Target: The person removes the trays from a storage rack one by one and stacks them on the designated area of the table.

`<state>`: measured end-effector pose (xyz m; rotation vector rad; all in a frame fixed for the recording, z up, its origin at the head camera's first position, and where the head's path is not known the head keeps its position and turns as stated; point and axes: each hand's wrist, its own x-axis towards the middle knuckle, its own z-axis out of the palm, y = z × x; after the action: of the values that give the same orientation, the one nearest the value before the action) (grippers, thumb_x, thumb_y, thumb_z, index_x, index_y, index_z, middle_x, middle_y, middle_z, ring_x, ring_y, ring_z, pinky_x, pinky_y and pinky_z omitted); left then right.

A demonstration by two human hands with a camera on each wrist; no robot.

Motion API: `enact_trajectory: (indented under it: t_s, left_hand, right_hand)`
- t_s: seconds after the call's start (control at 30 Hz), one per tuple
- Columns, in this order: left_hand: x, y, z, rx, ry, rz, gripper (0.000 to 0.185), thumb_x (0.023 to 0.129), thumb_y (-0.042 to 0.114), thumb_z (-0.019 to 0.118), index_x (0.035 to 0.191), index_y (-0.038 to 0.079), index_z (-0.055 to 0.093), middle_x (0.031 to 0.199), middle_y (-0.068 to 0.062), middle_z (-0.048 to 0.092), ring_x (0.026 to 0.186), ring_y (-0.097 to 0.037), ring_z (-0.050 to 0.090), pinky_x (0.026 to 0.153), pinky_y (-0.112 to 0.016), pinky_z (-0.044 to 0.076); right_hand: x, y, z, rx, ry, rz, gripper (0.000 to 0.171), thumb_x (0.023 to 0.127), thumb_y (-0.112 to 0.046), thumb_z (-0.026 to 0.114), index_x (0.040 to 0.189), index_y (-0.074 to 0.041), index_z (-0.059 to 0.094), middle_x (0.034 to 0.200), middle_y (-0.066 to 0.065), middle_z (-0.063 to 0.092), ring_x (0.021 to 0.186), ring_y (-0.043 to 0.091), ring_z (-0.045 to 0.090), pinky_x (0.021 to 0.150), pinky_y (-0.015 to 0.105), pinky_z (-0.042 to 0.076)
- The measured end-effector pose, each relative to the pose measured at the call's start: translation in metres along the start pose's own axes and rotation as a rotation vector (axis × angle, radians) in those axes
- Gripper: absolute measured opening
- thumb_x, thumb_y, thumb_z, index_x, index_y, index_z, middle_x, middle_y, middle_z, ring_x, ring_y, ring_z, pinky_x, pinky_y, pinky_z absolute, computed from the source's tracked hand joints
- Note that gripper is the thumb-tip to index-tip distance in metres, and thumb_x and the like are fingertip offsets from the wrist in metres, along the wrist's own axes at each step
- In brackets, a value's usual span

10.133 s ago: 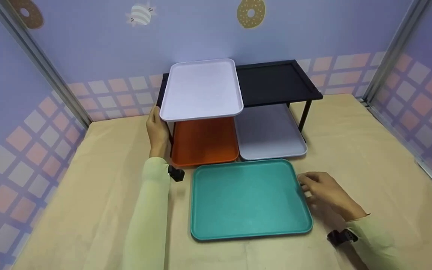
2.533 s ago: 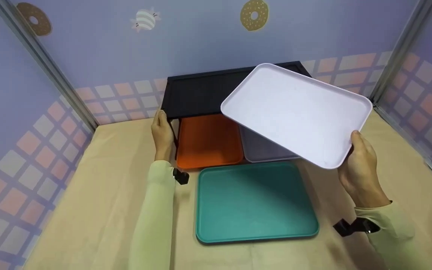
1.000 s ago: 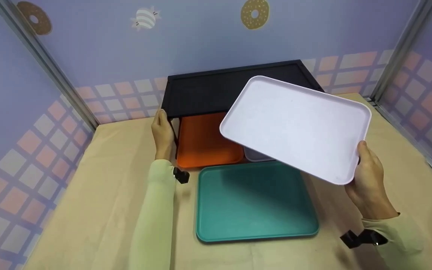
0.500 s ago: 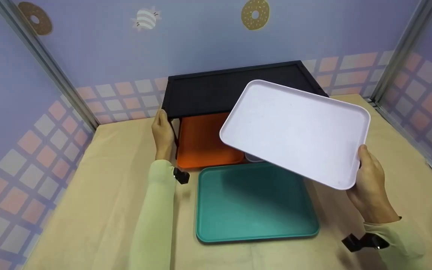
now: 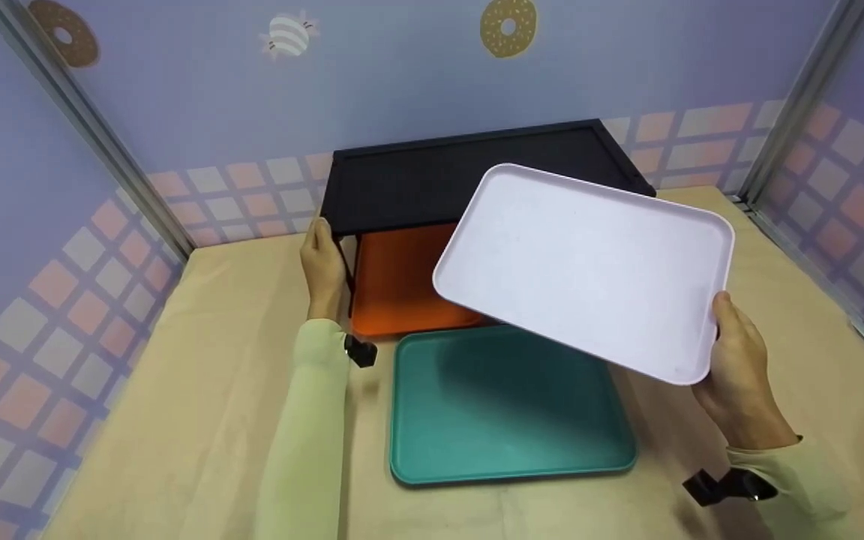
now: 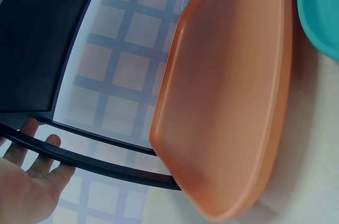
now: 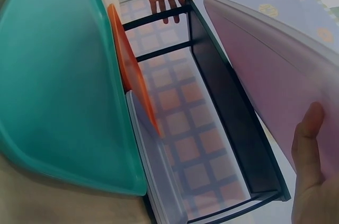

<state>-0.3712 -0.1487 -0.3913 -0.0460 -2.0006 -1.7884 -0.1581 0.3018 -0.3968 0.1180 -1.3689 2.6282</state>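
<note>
White tray (image 5: 586, 266), rectangular, round-cornered, raised rim, tilted, corner pinched by right hand (image 5: 739, 379) grip.

White tray (image 5: 589, 266): rectangular, rounded corners, low raised rim, plain and bare inside. Held in the air by the right hand (image 5: 736, 375), thumb over the rim at its near right corner. It is tilted, the far left side higher, and turned askew to the rack (image 5: 417, 180). It hangs above the right part of the black rack and the far right corner of the teal tray (image 5: 507, 409), touching neither. From the right wrist view its pale underside (image 7: 275, 75) slants up beside the rack's top.
</note>
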Motion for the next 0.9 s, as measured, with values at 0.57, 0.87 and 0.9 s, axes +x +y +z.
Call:
enact_trajectory:
  t_s: [0.57, 0.87, 0.9]
  left_hand:
    - [0.0003, 0.0001, -0.0007, 0.03, 0.016, -0.019, 0.051, 0.114, 0.026, 0.033, 0.156, -0.002, 0.036, 0.163, -0.021, 0.034, 0.153, -0.029, 0.03, 0.126, -0.033, 0.028]
    - [0.0012, 0.001, -0.001, 0.019, 0.011, -0.013, 0.05, 0.113, 0.026, 0.033, 0.156, -0.001, 0.037, 0.162, -0.02, 0.035, 0.153, -0.028, 0.03, 0.125, -0.032, 0.029]
    - [0.001, 0.0014, -0.0011, 0.021, 0.012, -0.012, 0.05, 0.113, 0.026, 0.033, 0.156, 0.0, 0.038, 0.162, -0.019, 0.036, 0.153, -0.027, 0.031, 0.125, -0.032, 0.029]
  right_hand:
    - [-0.0029, 0.0035, 0.0028, -0.082, -0.046, 0.021, 0.047, 0.111, -0.039, 0.034, 0.139, -0.002, 0.037, 0.109, 0.004, 0.066, 0.096, 0.015, 0.07, 0.078, 0.029, 0.061]
    - [-0.0082, 0.0056, 0.0021, -0.176, -0.019, 0.065, 0.048, 0.11, -0.043, 0.035, 0.142, -0.007, 0.034, 0.112, 0.001, 0.063, 0.099, 0.013, 0.067, 0.081, 0.028, 0.06]
    - [-0.0092, 0.006, 0.0016, -0.186, -0.018, 0.068, 0.047, 0.11, -0.043, 0.035, 0.142, -0.008, 0.034, 0.112, 0.0, 0.063, 0.099, 0.013, 0.067, 0.081, 0.028, 0.06]
